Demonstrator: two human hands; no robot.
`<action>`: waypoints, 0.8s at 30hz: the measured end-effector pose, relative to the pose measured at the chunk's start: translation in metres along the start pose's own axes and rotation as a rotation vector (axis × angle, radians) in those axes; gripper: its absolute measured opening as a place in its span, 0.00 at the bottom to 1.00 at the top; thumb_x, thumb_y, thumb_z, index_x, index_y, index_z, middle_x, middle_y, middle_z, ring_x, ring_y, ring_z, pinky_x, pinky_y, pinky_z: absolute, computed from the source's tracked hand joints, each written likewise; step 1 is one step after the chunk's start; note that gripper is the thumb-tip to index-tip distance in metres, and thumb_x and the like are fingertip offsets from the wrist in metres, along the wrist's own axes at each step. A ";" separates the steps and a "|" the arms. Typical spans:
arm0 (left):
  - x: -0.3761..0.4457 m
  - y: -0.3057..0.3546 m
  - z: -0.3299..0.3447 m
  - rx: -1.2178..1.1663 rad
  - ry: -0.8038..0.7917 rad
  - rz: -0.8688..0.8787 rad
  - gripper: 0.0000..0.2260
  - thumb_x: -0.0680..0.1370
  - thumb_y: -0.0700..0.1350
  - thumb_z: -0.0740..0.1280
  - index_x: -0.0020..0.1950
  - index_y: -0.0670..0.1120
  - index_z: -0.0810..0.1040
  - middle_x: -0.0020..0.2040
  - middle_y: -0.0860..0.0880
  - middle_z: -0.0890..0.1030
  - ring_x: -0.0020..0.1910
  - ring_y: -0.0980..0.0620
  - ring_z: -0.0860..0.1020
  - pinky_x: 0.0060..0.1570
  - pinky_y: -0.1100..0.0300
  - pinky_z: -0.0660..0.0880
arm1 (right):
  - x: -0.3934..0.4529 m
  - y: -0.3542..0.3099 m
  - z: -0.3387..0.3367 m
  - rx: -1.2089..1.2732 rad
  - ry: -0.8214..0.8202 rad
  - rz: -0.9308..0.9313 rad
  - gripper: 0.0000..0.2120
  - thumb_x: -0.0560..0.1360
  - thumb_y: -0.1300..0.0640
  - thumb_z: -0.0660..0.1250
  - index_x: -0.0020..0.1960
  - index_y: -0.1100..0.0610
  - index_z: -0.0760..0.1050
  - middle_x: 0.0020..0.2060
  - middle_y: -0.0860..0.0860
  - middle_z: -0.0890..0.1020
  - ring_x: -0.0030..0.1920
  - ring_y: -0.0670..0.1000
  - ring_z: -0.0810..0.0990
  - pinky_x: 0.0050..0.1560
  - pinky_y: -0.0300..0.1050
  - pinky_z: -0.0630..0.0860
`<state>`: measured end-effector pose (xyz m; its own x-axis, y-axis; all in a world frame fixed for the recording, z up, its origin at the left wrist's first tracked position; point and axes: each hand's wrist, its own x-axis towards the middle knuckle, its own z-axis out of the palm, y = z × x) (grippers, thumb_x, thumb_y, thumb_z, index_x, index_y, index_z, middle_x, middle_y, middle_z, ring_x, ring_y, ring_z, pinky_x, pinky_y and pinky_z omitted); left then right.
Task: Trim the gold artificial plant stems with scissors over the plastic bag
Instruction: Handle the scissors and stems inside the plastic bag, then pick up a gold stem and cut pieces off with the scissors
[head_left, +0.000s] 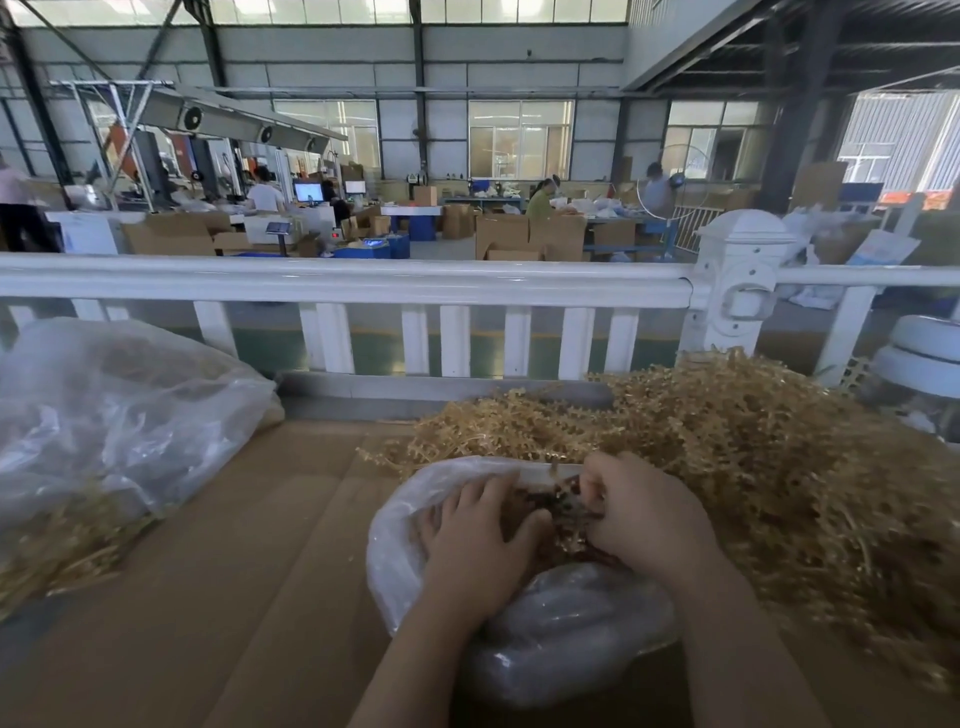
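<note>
Both forearms reaching in from near edge of surface (218, 597). Plastic bag (561, 639) at near-centre, mouth open upward. Left hand (480, 535) spread flat, fingers relaxed, pressing bag rim and contents. Right hand (644, 519) curled, pinching gold stem pieces (563, 512) at bag mouth. Scissors not visible; judged between cuts, handling trimmings. Next move needs scissors located and fresh stem drawn. Main pile of gold stems (753, 441) crowding right side, touching bag. Second bag (114, 415) far-left. White railing (363, 280) beyond far edge.
</note>
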<state>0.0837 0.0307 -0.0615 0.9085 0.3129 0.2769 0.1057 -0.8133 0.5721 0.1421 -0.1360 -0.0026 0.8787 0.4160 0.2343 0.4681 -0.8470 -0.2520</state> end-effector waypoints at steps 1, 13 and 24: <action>0.000 0.002 -0.001 -0.041 0.031 -0.005 0.24 0.77 0.68 0.55 0.72 0.63 0.64 0.72 0.60 0.69 0.74 0.55 0.62 0.73 0.44 0.46 | 0.000 0.000 -0.005 0.006 -0.008 -0.009 0.13 0.69 0.58 0.71 0.40 0.45 0.67 0.41 0.43 0.73 0.38 0.44 0.74 0.34 0.42 0.68; -0.002 0.008 -0.020 -0.819 0.195 -0.188 0.13 0.79 0.59 0.64 0.53 0.52 0.80 0.47 0.56 0.83 0.50 0.61 0.80 0.45 0.75 0.71 | -0.005 0.004 -0.041 0.379 0.036 -0.060 0.15 0.67 0.56 0.76 0.45 0.43 0.72 0.43 0.41 0.80 0.45 0.44 0.79 0.42 0.43 0.75; 0.000 0.014 -0.016 -0.836 0.170 -0.108 0.13 0.72 0.49 0.77 0.50 0.52 0.75 0.41 0.57 0.83 0.41 0.63 0.80 0.38 0.71 0.74 | 0.008 -0.028 0.019 0.056 0.267 -0.232 0.15 0.75 0.51 0.71 0.56 0.49 0.68 0.54 0.47 0.72 0.44 0.51 0.78 0.31 0.42 0.65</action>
<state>0.0787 0.0271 -0.0414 0.8306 0.4915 0.2618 -0.2052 -0.1669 0.9644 0.1381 -0.1025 -0.0118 0.6962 0.4875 0.5269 0.6633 -0.7175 -0.2127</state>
